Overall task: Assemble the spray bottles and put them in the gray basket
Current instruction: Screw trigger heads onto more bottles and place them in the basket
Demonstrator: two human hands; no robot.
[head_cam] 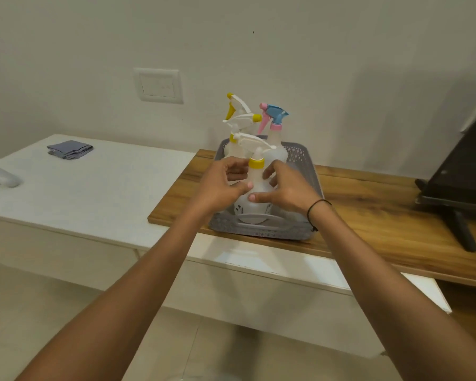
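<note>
Both forearms reach forward from the bottom of the view, and the left hand (pixel 220 182) and right hand (pixel 283 188) meet around a translucent spray bottle with a yellow collar (pixel 256 174). It stands upright in the near end of the gray basket (pixel 261 229), its white trigger head pointing away. Each grip is closed loosely on the bottle's shoulder — thumbs on the near face, fingers curled round the sides — so the bottle is held between the two hands.

Behind it in the same basket stand more assembled bottles: two with white-and-yellow trigger heads (pixel 241 114) and one with a pink-and-blue head (pixel 275 116). The basket sits on the wooden bench (pixel 368 204), which overlaps a white bench (pixel 94 188) to the left.

The bottle looks empty, so it should be light and easy to tip; its thin plastic wall will likely give under a hard squeeze. The smooth rounded body may slide in the fingers. The firmest places to take hold are probably the stiff yellow collar or the narrow neck just below it — not the trigger, which could swing or snag on the neighbouring heads.
</note>
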